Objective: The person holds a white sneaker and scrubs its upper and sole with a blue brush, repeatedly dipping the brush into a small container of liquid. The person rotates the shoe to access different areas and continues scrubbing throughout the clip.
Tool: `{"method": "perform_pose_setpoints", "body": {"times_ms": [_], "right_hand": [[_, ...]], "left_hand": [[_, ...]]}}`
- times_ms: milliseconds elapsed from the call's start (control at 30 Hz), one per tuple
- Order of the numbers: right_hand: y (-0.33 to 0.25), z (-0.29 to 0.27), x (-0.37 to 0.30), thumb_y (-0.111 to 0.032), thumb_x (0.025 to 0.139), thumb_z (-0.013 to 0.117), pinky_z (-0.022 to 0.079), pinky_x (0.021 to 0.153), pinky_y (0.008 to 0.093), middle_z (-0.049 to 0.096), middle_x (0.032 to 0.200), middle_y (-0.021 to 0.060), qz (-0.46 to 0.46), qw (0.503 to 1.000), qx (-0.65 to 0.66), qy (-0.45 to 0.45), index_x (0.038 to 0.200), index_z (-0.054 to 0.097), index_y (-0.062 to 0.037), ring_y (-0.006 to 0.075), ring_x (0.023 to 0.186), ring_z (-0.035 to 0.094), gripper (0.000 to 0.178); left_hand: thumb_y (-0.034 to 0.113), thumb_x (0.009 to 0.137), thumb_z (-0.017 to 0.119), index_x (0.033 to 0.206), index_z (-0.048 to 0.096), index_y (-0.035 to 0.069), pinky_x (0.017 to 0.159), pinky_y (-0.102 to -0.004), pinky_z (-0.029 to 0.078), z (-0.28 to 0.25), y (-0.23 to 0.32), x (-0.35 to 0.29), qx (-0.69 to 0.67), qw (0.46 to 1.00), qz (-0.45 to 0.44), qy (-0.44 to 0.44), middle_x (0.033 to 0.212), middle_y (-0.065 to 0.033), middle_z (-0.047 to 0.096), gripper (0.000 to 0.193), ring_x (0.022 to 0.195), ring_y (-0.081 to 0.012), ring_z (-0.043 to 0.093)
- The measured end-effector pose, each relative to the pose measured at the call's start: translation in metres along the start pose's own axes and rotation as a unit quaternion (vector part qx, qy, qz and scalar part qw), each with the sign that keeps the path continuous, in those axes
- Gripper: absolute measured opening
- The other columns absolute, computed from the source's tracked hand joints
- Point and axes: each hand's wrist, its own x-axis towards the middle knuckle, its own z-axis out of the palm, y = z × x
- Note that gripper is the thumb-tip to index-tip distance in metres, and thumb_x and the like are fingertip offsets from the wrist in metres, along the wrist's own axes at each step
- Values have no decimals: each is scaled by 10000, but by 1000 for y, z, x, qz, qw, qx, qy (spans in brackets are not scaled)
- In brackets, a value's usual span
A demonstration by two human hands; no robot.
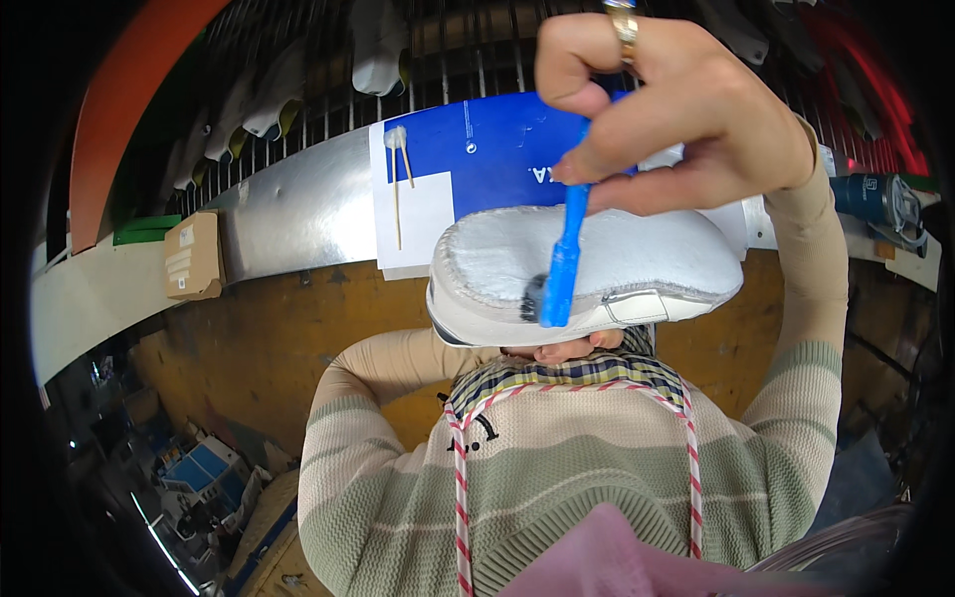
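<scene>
A white shoe upper (657, 249) lies bottom side up in front of my chest, its pale underside ringed by a stitched edge. My left hand (577, 348) supports it from below; only a few fingertips show under its near side, and the rest is hidden. Above it, my right hand (686, 124) grips a blue-handled brush (565, 264) between thumb and fingers. The brush points downward, and its dark bristles touch the near edge of the underside, left of the middle.
Behind the shoe, a blue printed sheet (433, 139) and white paper (413, 214) cover part of a metal ledge (288, 214). Thin wooden sticks (398, 194) lie there. A cardboard box (192, 257) stands left, a dark blue container (860, 197) right. Shoes (379, 50) sit on the rack beyond.
</scene>
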Motion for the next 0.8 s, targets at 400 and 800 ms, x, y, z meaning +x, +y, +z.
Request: {"method": "perform_pose_setpoints", "body": {"times_ms": [400, 800], "right_hand": [[-82, 77, -34, -56, 683, 837, 424, 568, 296, 521, 852, 86, 253, 903, -200, 283, 946, 757, 3, 170, 675, 521, 281], [-32, 79, -52, -98, 741, 817, 391, 621, 342, 535, 825, 69, 221, 823, -388, 352, 913, 746, -54, 218, 722, 540, 191]], "left_hand": [[434, 1018, 421, 1475, 335, -10, 796, -383, 525, 21, 79, 32, 169, 961, 219, -7, 1252, -271, 510, 643, 981, -365, 606], [418, 1018, 430, 1450, 380, -14, 872, -393, 515, 2, 100, 38, 231, 915, 328, 38, 1289, -265, 532, 613, 1015, -359, 574]]}}
